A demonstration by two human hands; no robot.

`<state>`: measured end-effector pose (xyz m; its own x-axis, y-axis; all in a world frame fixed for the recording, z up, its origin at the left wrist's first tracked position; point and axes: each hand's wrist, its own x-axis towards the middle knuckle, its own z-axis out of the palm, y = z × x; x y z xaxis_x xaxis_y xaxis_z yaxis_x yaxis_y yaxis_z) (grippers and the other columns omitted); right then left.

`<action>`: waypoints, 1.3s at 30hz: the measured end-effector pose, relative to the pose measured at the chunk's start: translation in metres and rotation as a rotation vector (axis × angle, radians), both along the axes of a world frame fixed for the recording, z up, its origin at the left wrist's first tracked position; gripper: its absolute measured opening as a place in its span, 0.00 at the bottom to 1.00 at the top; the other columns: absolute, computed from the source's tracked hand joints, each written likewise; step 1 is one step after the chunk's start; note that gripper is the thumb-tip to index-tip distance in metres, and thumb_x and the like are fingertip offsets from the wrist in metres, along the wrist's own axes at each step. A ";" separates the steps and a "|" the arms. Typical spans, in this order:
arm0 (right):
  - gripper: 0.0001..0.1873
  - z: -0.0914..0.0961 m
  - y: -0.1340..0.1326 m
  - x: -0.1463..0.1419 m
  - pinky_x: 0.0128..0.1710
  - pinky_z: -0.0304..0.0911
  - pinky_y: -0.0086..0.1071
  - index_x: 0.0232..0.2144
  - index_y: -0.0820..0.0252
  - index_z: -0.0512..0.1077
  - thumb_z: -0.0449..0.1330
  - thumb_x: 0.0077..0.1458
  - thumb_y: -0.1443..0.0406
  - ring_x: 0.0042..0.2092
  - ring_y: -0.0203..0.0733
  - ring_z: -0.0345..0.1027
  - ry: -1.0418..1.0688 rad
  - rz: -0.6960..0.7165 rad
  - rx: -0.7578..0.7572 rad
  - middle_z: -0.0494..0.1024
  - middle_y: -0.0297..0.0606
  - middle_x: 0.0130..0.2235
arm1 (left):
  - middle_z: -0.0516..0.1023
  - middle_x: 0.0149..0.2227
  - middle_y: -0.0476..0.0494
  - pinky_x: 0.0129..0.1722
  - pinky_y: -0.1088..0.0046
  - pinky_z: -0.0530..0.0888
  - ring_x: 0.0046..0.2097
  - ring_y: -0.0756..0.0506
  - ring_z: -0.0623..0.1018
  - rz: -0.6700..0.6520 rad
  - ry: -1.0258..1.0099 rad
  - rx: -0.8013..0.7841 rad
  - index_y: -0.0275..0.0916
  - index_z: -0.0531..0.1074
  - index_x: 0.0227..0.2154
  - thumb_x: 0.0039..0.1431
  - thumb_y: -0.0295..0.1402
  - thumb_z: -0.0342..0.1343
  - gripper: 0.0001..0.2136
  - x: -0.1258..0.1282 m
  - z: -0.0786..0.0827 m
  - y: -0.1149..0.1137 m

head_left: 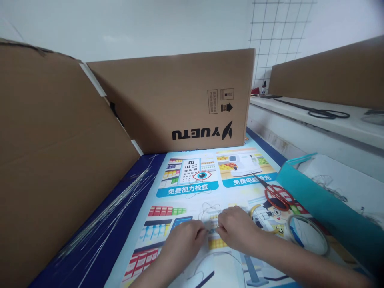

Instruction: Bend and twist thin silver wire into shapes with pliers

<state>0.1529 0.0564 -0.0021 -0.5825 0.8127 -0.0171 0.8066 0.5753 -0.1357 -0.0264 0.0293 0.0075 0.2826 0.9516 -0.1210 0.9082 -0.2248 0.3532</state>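
My left hand [188, 236] and my right hand [235, 226] are close together over a printed poster sheet, fingers pinched. Between them runs a thin wire [211, 209], bent into an outline with pointed corners, and both hands grip it low down. A loose length of it curves below the hands. Just right of my right hand lies a yellow-handled tool [255, 211], partly hidden by that hand. Red-handled scissors [278, 197] rest beyond it, points toward the back. A clear roll of tape [309, 235] lies flat beside my right forearm.
Straight thin wires [112, 206] lie on the blue cloth at left. Tall cardboard panels [168, 100] stand at the left and back. A teal box [318, 200] with tangled wire sits at right. On the white ledge [303, 110] lie black-handled scissors [327, 114] and a small bottle [264, 88].
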 end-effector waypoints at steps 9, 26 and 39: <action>0.09 0.000 0.001 0.002 0.32 0.51 0.32 0.24 0.60 0.68 0.51 0.51 0.64 0.31 0.41 0.64 0.036 0.008 -0.007 0.73 0.37 0.27 | 0.73 0.22 0.52 0.23 0.78 0.58 0.24 0.50 0.70 -0.017 -0.204 -0.191 0.40 0.71 0.26 0.55 0.33 0.43 0.11 -0.021 0.019 0.008; 0.09 0.023 0.016 0.026 0.35 0.53 0.30 0.30 0.58 0.72 0.52 0.52 0.66 0.37 0.40 0.64 0.123 0.104 -0.153 0.73 0.37 0.32 | 0.75 0.30 0.46 0.27 0.73 0.61 0.32 0.44 0.75 -0.180 0.222 -0.040 0.41 0.72 0.26 0.57 0.31 0.42 0.13 -0.025 0.034 0.000; 0.06 0.008 -0.002 0.033 0.40 0.52 0.36 0.31 0.58 0.69 0.53 0.53 0.68 0.40 0.43 0.60 0.088 0.206 -0.009 0.70 0.38 0.34 | 0.73 0.36 0.42 0.29 0.66 0.70 0.35 0.41 0.75 -0.128 0.269 0.016 0.40 0.69 0.35 0.56 0.25 0.41 0.12 -0.013 0.010 -0.031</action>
